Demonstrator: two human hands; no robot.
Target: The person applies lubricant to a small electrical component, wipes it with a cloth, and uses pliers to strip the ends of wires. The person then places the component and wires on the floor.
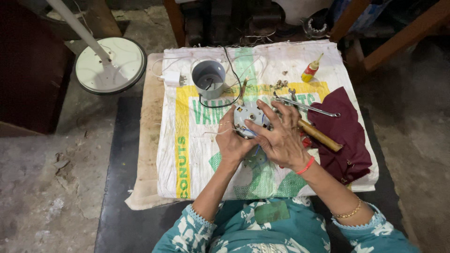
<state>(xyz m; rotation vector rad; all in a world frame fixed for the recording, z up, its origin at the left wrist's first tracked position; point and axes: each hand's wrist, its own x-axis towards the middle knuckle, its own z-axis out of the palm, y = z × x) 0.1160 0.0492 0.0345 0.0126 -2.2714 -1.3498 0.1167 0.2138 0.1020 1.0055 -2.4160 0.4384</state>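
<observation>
Both hands (255, 136) clasp motor (248, 115) (mid-sack).

left hand (233, 140) + right hand (280, 137) | gripping round metal motor (248, 114) | over printed sack (187, 154)
</observation>
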